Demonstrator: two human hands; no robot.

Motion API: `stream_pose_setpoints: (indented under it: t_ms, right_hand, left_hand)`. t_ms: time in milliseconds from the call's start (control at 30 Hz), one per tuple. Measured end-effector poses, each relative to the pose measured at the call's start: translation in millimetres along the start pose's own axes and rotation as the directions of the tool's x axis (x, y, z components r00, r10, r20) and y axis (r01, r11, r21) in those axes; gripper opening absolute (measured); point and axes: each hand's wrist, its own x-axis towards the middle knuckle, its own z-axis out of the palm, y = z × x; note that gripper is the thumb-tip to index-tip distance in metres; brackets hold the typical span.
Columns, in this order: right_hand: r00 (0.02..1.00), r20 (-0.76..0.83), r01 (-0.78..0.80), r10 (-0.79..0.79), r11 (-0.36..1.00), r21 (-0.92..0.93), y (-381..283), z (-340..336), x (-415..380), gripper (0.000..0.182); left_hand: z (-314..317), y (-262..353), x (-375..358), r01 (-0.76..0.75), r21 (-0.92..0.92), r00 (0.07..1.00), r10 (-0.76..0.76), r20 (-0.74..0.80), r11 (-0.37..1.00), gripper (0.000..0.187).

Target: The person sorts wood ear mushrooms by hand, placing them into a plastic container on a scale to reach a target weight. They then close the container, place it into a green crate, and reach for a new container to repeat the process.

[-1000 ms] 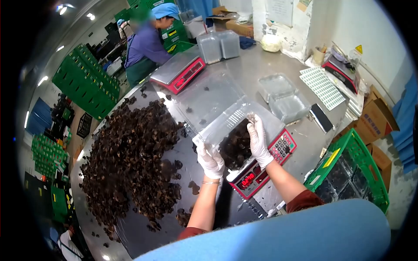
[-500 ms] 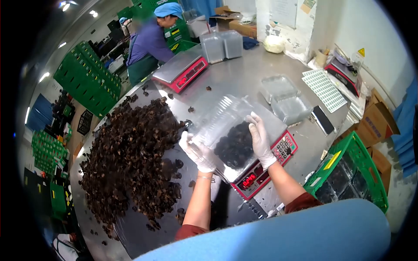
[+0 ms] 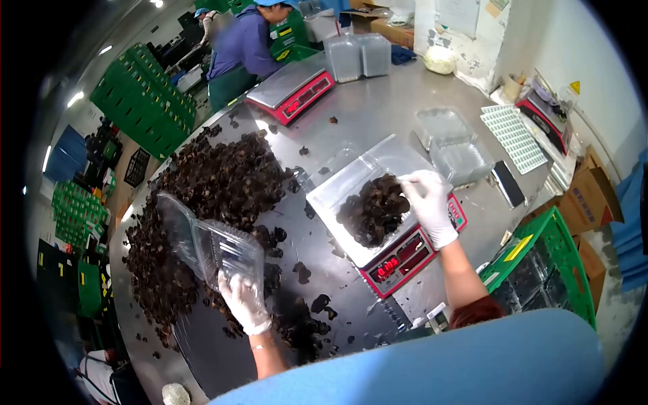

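My gloved left hand (image 3: 244, 302) grips the lower edge of an opened clear plastic clamshell box (image 3: 233, 250), tilted over the left side of the table. Through its clear walls the dark heap behind shows. Dark wood ear mushrooms (image 3: 374, 210) lie in a pale tray (image 3: 398, 150) on a red weighing scale (image 3: 398, 266) with a lit display. At the right side of these mushrooms is my gloved right hand (image 3: 432, 206), its fingers bent together and touching them; what lies under the fingertips is partly hidden.
A large heap of wood ear mushrooms (image 3: 223, 172) covers the table's left. Clear boxes (image 3: 459, 158), a phone (image 3: 507, 183) and a label sheet (image 3: 514, 138) lie to the right, above a green crate (image 3: 540, 270). A second scale (image 3: 290, 88) stands near a person in purple (image 3: 246, 47).
Before, both hands held the clear box with mushrooms over the scale. Now the mushrooms lie uncovered in the tray, and my left hand has carried an opened box to the left.
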Motion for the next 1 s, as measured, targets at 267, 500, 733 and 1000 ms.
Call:
stream_pose_setpoints:
  t_ms: [267,500,733,1000]
  right_hand:
    - [0.942,0.331,0.220,-0.060,0.854,-0.471,17,66,27,0.022]
    - [0.984,0.167,-0.105,0.068,0.969,0.225,7,22,35,0.018]
    - [0.758,0.597,-0.635,0.261,0.086,0.768,-13,-39,-43,0.018]
    - [0.547,0.703,-0.746,0.456,-0.117,0.656,-18,-118,-184,0.017]
  left_hand:
    - [-72,38,-31,-0.016,0.147,0.972,0.050,-0.232,0.989,0.051]
    - [-99,52,-44,-0.092,0.112,0.972,0.114,-0.206,0.989,0.051]
    - [-26,43,-65,0.000,0.092,1.000,-0.002,0.024,0.996,0.057]
    - [52,-24,-126,-0.159,0.506,0.732,-0.243,0.637,0.848,0.052]
